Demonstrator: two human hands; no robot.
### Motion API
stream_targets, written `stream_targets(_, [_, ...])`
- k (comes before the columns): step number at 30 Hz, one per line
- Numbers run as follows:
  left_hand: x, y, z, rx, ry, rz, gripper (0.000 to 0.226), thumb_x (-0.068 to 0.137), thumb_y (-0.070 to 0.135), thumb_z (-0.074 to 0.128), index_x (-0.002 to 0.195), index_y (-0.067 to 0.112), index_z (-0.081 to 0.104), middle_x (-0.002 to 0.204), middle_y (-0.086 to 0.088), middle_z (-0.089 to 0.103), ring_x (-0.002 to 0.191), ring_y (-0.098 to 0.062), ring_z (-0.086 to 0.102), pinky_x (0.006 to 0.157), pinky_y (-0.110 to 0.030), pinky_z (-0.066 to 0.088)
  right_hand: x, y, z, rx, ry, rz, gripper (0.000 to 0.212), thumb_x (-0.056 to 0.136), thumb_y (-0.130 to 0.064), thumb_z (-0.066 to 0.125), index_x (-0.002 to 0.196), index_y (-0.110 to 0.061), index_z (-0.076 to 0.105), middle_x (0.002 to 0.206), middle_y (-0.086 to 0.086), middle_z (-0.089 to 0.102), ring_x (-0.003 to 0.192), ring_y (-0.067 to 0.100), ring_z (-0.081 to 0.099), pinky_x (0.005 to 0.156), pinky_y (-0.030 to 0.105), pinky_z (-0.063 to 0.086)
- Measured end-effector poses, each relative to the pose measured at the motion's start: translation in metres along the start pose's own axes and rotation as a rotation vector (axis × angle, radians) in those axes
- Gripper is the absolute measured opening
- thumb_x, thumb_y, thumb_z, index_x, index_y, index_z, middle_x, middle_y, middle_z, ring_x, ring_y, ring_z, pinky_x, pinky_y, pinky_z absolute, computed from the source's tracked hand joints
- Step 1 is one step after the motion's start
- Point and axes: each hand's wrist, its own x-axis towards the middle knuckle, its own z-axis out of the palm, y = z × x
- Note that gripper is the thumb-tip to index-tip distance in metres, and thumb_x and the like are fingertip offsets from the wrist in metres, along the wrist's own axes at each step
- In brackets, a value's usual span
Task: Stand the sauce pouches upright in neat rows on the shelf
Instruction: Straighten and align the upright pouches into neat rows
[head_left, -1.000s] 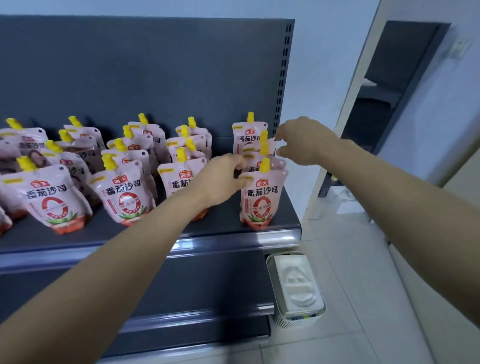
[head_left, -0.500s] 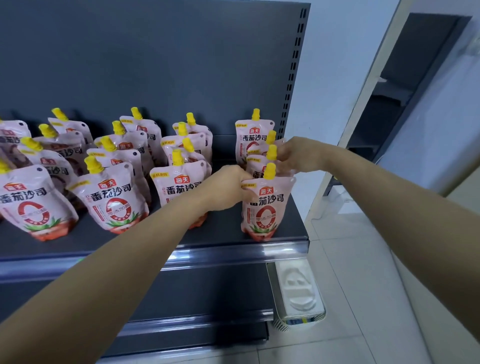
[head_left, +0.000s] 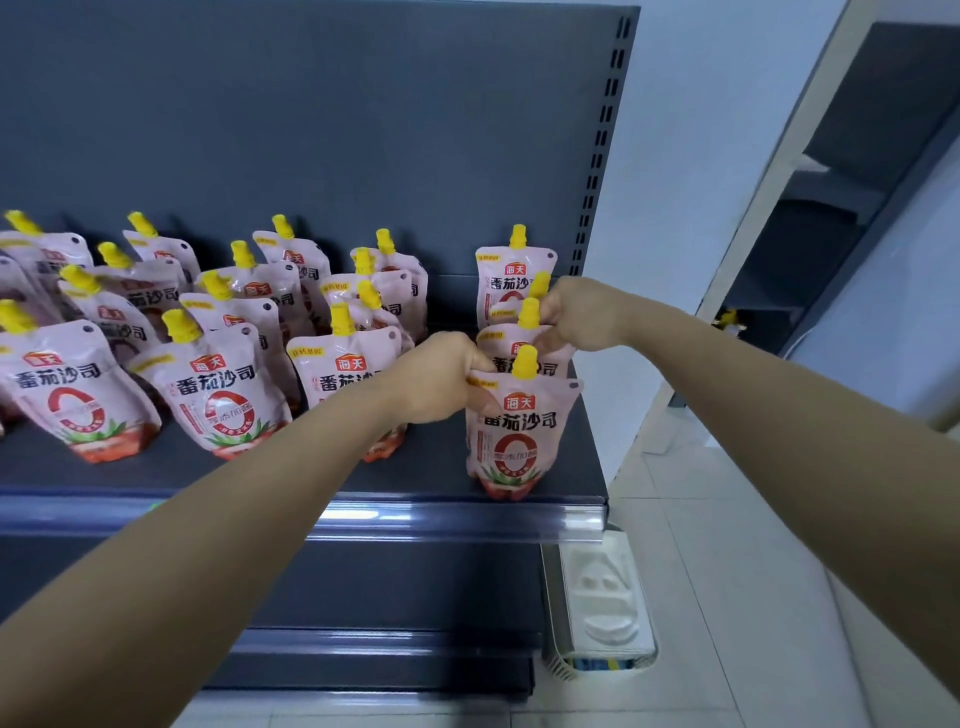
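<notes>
Head view, right of centre: the left hand (head_left: 441, 379) pinches the top corner of the front pouch (head_left: 522, 431), and the right hand (head_left: 576, 314) grips the pouch behind (head_left: 501, 343) near its cap. The front pouch stands at the lip of the shelf (head_left: 208, 514), so a forward tug could tip it off or topple the soft row.

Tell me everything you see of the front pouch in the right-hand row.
The front pouch is a glossy pink bag of what looks like soft plastic. It has a yellow cap on a centre spout, a red logo, dark Chinese lettering, a red ring and a red tomato band at the bottom. It stands upright, facing forward, at the front edge of the shelf near its right end. The left hand pinches its top left corner. The pouch behind sits close; I cannot tell if they touch.
</notes>
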Motion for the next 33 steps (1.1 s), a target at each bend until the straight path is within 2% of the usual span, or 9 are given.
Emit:
stream_targets(6, [-0.006, 0.001, -0.002, -0.036, 0.015, -0.024, 0.009, 0.073, 0.006, 0.075, 0.076, 0.014, 0.074, 0.063, 0.018, 0.063, 0.052, 0.018, 0.055, 0.054, 0.003, 0.04, 0.008, 0.0, 0.002, 0.018, 0.067, -0.024, 0.029, 0.081, -0.015, 0.07, 0.077, 0.012, 0.062, 0.077, 0.027, 0.052, 0.073, 0.033, 0.047, 0.069, 0.034, 0.044])
stream_targets(10, [-0.008, 0.004, -0.004, -0.055, -0.025, -0.033, 0.022, 0.076, 0.007, 0.073, 0.06, 0.019, 0.064, 0.062, 0.011, 0.062, 0.05, 0.013, 0.054, 0.055, -0.003, 0.043, 0.012, -0.002, 0.003, 0.045, 0.044, -0.045, 0.037, 0.079, -0.011, 0.071, 0.05, -0.008, 0.048, 0.056, 0.004, 0.035, 0.055, 0.018, 0.035, 0.053, 0.026, 0.028])
stream_targets(13, [-0.011, 0.01, -0.009, -0.086, -0.068, -0.022, 0.028, 0.08, 0.019, 0.07, 0.053, 0.026, 0.064, 0.054, 0.015, 0.058, 0.055, 0.007, 0.053, 0.064, -0.013, 0.043, 0.013, 0.002, 0.004, 0.04, 0.029, -0.038, 0.021, 0.078, -0.013, 0.071, 0.079, 0.008, 0.067, 0.071, 0.01, 0.046, 0.069, 0.023, 0.045, 0.068, 0.03, 0.039])
stream_targets(17, [-0.015, 0.019, -0.022, -0.177, -0.031, 0.05, 0.041, 0.087, 0.032, 0.06, 0.047, 0.028, 0.062, 0.045, 0.016, 0.049, 0.051, 0.004, 0.048, 0.057, -0.004, 0.037, 0.008, 0.006, 0.0, 0.048, -0.055, -0.016, 0.022, 0.08, -0.009, 0.068, 0.096, 0.006, 0.068, 0.086, 0.017, 0.06, 0.084, 0.028, 0.056, 0.091, 0.043, 0.05])
stream_targets(22, [0.006, 0.012, -0.034, -0.106, 0.212, 0.071, 0.012, 0.087, 0.014, 0.062, 0.095, 0.007, 0.068, 0.085, 0.0, 0.068, 0.083, -0.011, 0.062, 0.082, -0.026, 0.05, -0.004, 0.011, -0.03, 0.114, -0.128, 0.024, 0.03, 0.082, 0.007, 0.055, 0.106, -0.002, 0.07, 0.101, 0.014, 0.069, 0.086, 0.025, 0.061, 0.064, 0.017, 0.049])
stream_targets(24, [0.014, 0.009, -0.032, -0.072, 0.198, 0.048, 0.015, 0.083, 0.011, 0.066, 0.099, 0.008, 0.065, 0.085, 0.005, 0.064, 0.082, -0.009, 0.06, 0.078, -0.019, 0.048, -0.004, 0.015, -0.039, 0.176, -0.035, 0.057, 0.025, 0.084, 0.01, 0.048, 0.096, -0.001, 0.068, 0.105, 0.016, 0.07, 0.083, 0.026, 0.065, 0.061, 0.012, 0.052])
stream_targets(27, [0.025, 0.006, -0.025, -0.02, 0.104, 0.027, 0.014, 0.079, 0.012, 0.071, 0.092, 0.009, 0.065, 0.085, 0.002, 0.065, 0.081, -0.011, 0.06, 0.077, -0.022, 0.049, 0.005, 0.015, -0.035, 0.095, 0.232, 0.097, 0.025, 0.086, 0.002, 0.052, 0.107, -0.003, 0.064, 0.118, 0.016, 0.064, 0.095, 0.026, 0.061, 0.081, 0.029, 0.052])
stream_targets(30, [0.034, 0.003, -0.017, 0.013, 0.073, 0.032, 0.009, 0.078, 0.013, 0.072, 0.082, 0.008, 0.067, 0.071, 0.005, 0.061, 0.065, -0.004, 0.056, 0.061, -0.013, 0.045, 0.016, 0.014, -0.024, 0.044, 0.119, 0.066, 0.034, 0.084, -0.006, 0.062, 0.117, 0.001, 0.059, 0.123, 0.017, 0.061, 0.114, 0.035, 0.056, 0.1, 0.042, 0.046])
stream_targets(33, [0.043, 0.001, -0.011, 0.022, 0.076, 0.028, 0.008, 0.077, 0.011, 0.072, 0.074, 0.006, 0.066, 0.063, 0.006, 0.057, 0.056, -0.002, 0.05, 0.054, -0.01, 0.043, 0.029, 0.017, -0.015, -0.027, 0.057, 0.032, 0.029, 0.085, -0.016, 0.063, 0.109, 0.0, 0.066, 0.113, 0.019, 0.065, 0.108, 0.036, 0.058, 0.096, 0.044, 0.047])
